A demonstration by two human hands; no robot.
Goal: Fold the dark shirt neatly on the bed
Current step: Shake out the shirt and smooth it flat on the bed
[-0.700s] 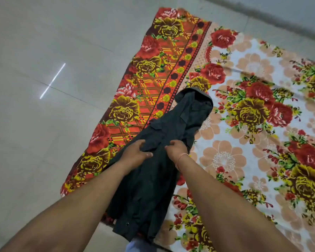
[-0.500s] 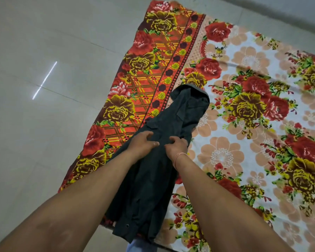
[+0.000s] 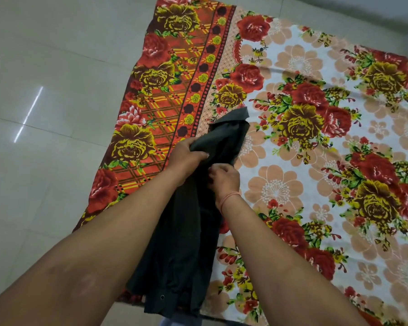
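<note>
The dark shirt (image 3: 186, 250) lies in a long narrow bundle on the floral bedsheet (image 3: 292, 161), its lower hem hanging over the near edge. My left hand (image 3: 185, 156) grips the shirt's upper part, bunched and lifted, with the collar end (image 3: 233, 123) sticking up past it. My right hand (image 3: 224, 180) pinches the cloth just beside and below the left hand; a thin orange thread circles its wrist. Both forearms cover part of the shirt's middle.
The sheet has a red and yellow flowered border (image 3: 165, 95) on its left and a white flowered field to the right. Pale glossy floor tiles (image 3: 45, 114) surround it on the left and beyond the far edge.
Both hands have closed on the shirt and gathered its upper part toward me; the top, which lay stretched out flat, is now bunched and shorter.
</note>
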